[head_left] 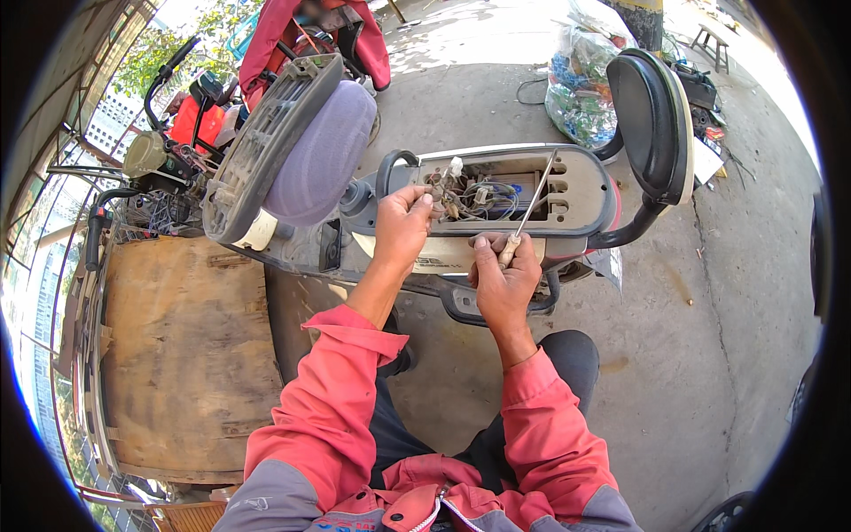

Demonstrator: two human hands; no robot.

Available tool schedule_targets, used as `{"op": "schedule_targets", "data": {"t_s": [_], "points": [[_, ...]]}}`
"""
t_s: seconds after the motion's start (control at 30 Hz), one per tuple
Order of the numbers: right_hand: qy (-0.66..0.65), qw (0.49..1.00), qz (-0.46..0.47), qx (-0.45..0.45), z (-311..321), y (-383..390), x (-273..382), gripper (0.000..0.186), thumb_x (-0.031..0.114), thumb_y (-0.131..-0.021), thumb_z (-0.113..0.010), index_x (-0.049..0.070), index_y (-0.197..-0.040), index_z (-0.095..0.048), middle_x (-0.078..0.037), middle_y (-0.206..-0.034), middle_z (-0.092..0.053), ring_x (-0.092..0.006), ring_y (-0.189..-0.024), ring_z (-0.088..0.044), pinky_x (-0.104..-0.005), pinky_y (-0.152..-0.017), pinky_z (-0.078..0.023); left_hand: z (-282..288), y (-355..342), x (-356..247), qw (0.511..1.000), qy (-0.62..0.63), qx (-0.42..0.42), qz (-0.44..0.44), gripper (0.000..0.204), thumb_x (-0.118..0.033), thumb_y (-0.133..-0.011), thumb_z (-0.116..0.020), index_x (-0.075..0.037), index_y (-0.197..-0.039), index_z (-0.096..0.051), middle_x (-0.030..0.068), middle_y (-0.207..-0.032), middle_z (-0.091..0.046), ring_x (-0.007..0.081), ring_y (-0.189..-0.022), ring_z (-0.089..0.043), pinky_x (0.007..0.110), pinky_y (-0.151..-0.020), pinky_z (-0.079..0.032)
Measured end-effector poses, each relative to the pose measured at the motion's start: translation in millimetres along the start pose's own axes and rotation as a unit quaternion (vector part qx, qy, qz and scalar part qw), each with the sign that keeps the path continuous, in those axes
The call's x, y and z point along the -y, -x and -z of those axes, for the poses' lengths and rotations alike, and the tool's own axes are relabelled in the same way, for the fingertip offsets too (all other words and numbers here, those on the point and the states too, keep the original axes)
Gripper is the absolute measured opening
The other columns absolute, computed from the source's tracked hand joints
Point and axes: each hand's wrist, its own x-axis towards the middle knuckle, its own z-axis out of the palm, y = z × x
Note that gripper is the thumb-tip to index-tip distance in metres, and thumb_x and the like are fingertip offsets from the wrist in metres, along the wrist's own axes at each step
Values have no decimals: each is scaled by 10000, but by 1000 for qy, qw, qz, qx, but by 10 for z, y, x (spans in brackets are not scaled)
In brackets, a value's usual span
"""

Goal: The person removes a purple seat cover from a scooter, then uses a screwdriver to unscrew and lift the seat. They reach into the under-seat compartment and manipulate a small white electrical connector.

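An electric scooter (572, 244) stands before me with its seat (321, 160) tipped up, underside to the left. In the open compartment (581, 184) under it lies a tangle of thin wires (474, 206) with pale connectors. My left hand (402, 229) is closed in a pinch at the left end of these wires; its fingertips partly hide what they grip. My right hand (507, 282) is wrapped round the light handle of a screwdriver (535, 197). The long metal shaft slants up and right over the compartment, its tip near the far rim.
A black padded backrest (651, 129) rises at the scooter's rear. To the left lies a wooden board (191, 355), with handlebars (97, 226) beyond it. A clear bag of bottles (581, 93) stands behind the scooter. Farther back left, a red cover (368, 40) hangs over another vehicle.
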Motion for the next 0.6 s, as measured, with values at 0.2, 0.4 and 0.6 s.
{"op": "schedule_targets", "data": {"t_s": [0.2, 0.4, 0.6], "points": [[4, 1000, -3, -1, 6, -3, -14, 205, -27, -957, -629, 36, -855, -463, -105, -860, -700, -67, -524, -557, -241, -457, -451, 3, -2, 11, 1000, 2, -4, 3, 192, -64, -991, -575, 56, -1104, -674, 45, -825, -664, 71, -641, -499, 242, -608, -433], [2, 1000, -8, 1, 3, 0, 7, 202, -28, -959, -625, 35, -856, -463, -106, -869, -698, -66, -527, -559, -238, -457, -450, 1, 2, 22, 1000, 16, -6, 6, 185, -66, -991, -575, 54, -1093, -673, 44, -824, -664, 73, -640, -500, 244, -613, -433], [-6, 1000, -6, 1, -3, 1, 16, 202, -24, -960, -626, 35, -857, -463, -106, -873, -698, -66, -530, -562, -238, -458, -450, 2, 5, 30, 1000, 29, -2, 6, 182, -80, -996, -582, 50, -1085, -674, 40, -829, -667, 71, -646, -501, 242, -618, -435]]}}
